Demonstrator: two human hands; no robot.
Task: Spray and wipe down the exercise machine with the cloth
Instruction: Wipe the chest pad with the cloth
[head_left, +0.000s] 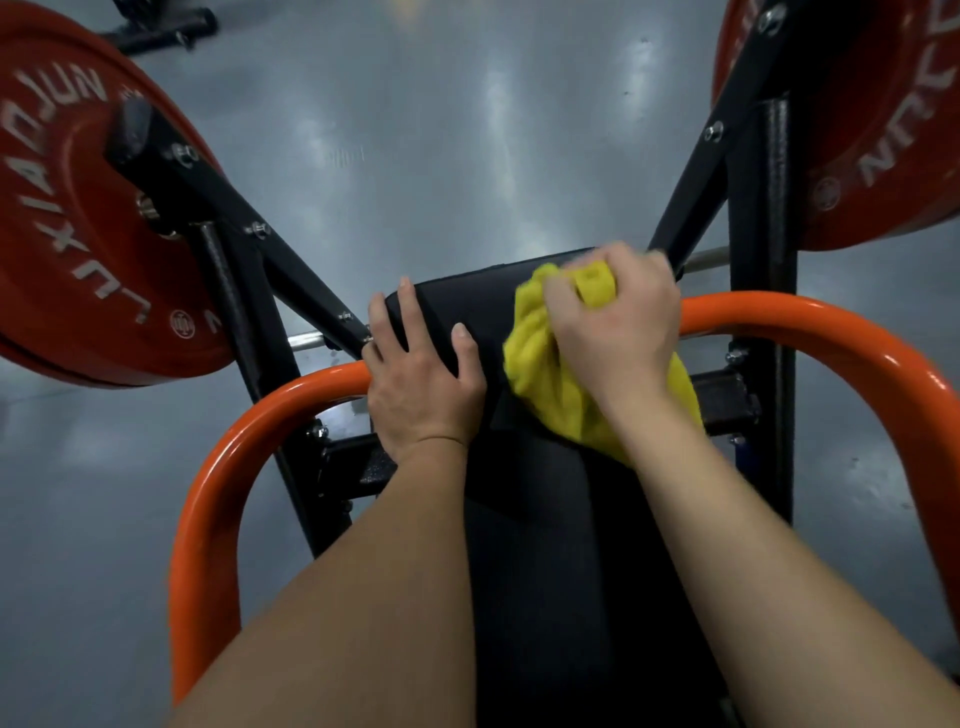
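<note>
Yellow cloth (540, 374) bunched up on the machine's black pad (540, 519)
Right hand (618, 332) has its fingers curled tight round the cloth, pressing it onto the pad's upper right. Left hand (421, 384) rests on the pad's left edge, fingers spread out, with red weight plates (78, 234) either side.

Black padded bench (524, 545) runs down the middle on a black frame (761, 312), which stands on a glossy grey floor (415, 130). Yellow cloth (545, 374) is bunched on the bench's right side near the far end, gripped by the right hand (615, 332). Left hand (423, 379) rests on the left edge, thumb on top.
</note>
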